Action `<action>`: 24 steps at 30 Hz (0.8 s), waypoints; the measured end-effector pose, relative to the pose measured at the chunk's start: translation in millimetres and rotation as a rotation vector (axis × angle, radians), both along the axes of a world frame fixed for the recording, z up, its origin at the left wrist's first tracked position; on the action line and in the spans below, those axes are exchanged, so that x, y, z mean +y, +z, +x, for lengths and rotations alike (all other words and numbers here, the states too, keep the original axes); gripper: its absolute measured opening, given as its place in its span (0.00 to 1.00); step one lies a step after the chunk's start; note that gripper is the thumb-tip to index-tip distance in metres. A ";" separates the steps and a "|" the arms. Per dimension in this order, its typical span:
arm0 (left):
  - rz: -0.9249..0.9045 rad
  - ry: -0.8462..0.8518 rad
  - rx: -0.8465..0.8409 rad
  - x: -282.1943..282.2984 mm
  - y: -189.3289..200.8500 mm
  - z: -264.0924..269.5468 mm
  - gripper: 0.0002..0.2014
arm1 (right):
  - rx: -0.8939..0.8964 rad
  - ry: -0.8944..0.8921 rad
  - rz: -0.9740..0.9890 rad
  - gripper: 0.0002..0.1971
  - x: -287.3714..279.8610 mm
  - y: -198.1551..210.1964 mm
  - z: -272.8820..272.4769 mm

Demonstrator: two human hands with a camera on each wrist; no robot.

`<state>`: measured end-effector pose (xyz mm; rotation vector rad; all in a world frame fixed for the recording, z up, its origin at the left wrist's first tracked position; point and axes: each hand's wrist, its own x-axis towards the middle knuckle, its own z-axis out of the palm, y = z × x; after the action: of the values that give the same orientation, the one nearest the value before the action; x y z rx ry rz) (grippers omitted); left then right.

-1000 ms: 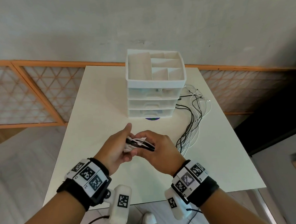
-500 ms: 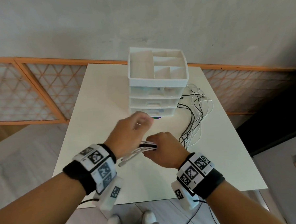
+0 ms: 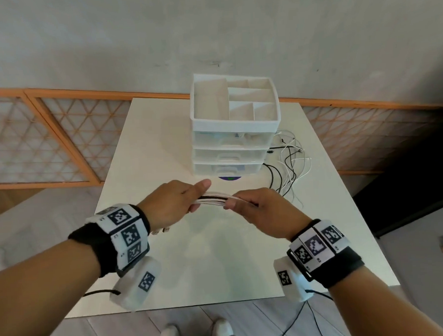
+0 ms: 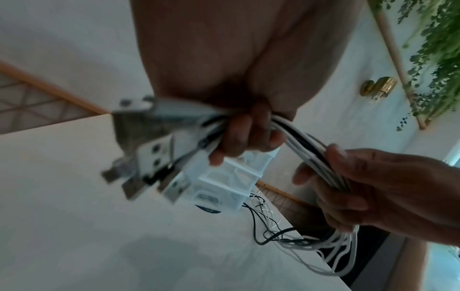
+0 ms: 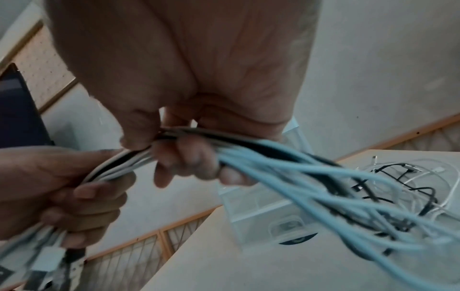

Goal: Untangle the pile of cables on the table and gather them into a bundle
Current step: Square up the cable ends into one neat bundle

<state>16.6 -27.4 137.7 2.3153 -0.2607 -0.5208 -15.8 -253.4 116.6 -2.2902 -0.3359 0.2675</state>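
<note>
A bundle of white and black cables [image 3: 214, 197] runs between my two hands above the white table [image 3: 220, 257]. My left hand [image 3: 177, 203] grips the bundle near its plug ends; several USB plugs [image 4: 149, 155] stick out past the fingers [image 4: 239, 137]. My right hand [image 3: 258, 207] grips the same bundle a short way to the right, its fingers [image 5: 189, 159] curled round it. From there the loose cable tails [image 3: 288, 169] trail over the table to the right of the drawer unit, still crossing one another [image 5: 373, 196].
A white three-drawer organiser [image 3: 235, 131] with an open compartment tray on top stands at the table's back centre. A dark round disc [image 3: 230, 178] peeks out at its front base. An orange-framed lattice screen [image 3: 47, 141] runs behind. The table's right edge [image 3: 344, 187] lies close to the cable tails.
My hands have drawn apart along the bundle, the left sliding leftward to the plug ends. A longer straight stretch of cable now shows between them.
</note>
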 end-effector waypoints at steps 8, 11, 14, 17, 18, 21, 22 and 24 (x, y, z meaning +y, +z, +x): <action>-0.488 0.473 0.044 5.6 13.5 16.9 0.27 | -0.055 -0.065 0.220 0.14 -10.5 2.4 -4.1; -0.744 0.652 0.101 -7.3 24.1 19.1 0.27 | -0.154 -0.160 0.254 0.15 -13.3 1.2 -4.7; -0.653 0.575 0.065 -25.3 21.3 7.1 0.32 | -0.309 -0.321 0.381 0.15 10.6 0.8 -9.0; -0.463 0.277 0.001 -40.1 10.8 -14.5 0.44 | -0.441 -0.375 0.438 0.15 39.8 5.3 -16.6; -0.478 0.220 0.004 -44.0 7.4 -18.0 0.44 | -0.468 -0.353 0.442 0.14 47.8 4.7 -19.6; -0.598 0.103 0.062 -53.8 5.7 -22.3 0.31 | -0.474 -0.267 0.386 0.13 61.7 -2.6 -27.4; -0.640 0.124 0.123 -54.3 7.0 -22.3 0.29 | -0.462 -0.222 0.364 0.12 62.1 -4.9 -29.4; -0.738 0.218 0.250 -49.3 8.0 -19.4 0.25 | -0.421 -0.099 0.319 0.10 59.0 -5.4 -32.3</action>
<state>-2.8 -76.7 145.7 1.5235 -0.0568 -0.4925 -48.1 -194.4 111.1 -2.0237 -0.4414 -0.3057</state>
